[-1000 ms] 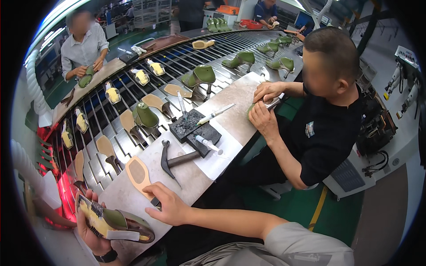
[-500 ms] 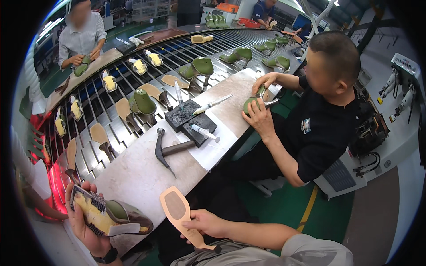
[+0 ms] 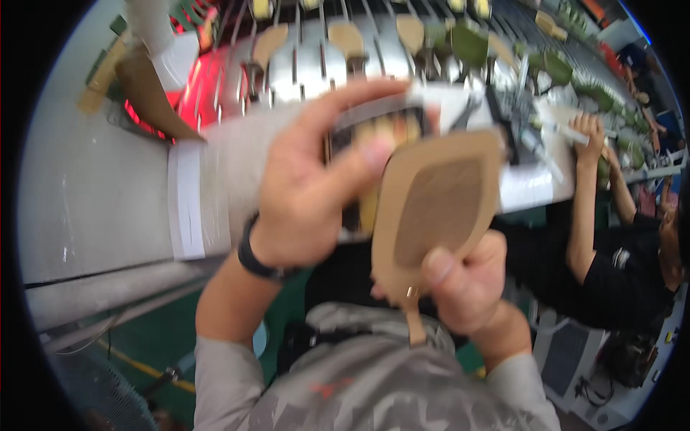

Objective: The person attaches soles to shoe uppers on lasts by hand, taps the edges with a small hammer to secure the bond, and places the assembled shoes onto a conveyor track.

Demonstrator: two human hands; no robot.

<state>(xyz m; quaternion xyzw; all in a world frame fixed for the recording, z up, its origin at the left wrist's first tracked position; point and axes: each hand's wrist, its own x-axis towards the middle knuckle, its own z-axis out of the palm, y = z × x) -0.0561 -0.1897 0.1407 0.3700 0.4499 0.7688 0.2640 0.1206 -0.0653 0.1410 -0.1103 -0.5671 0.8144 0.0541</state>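
Observation:
Held upright in front of me is a tan shoe sole [image 3: 440,208] with a brown patch on its face. My right hand [image 3: 471,287] is closed on its lower part, the thumb lying on the face. Just left of and behind it, my left hand [image 3: 305,183] grips a shoe upper [image 3: 370,133], whose underside shows yellow. Motion blurs that upper, and the sole hides much of it. The thumb lies across its underside. Sole and upper overlap in view; I cannot tell whether they touch.
Metal conveyor slats [image 3: 309,72] cross the far side, carrying tan soles [image 3: 346,39] and green shoes [image 3: 471,44]. On the bench [image 3: 108,194] lies a white strip [image 3: 188,201]. A syringe [image 3: 568,131] and dark block [image 3: 501,122] are at right, near a co-worker's hand [image 3: 591,136].
My view has swung left. Both hands have come together before me, bringing the sole up beside the upper. The co-worker now appears farther right, a hand near a syringe.

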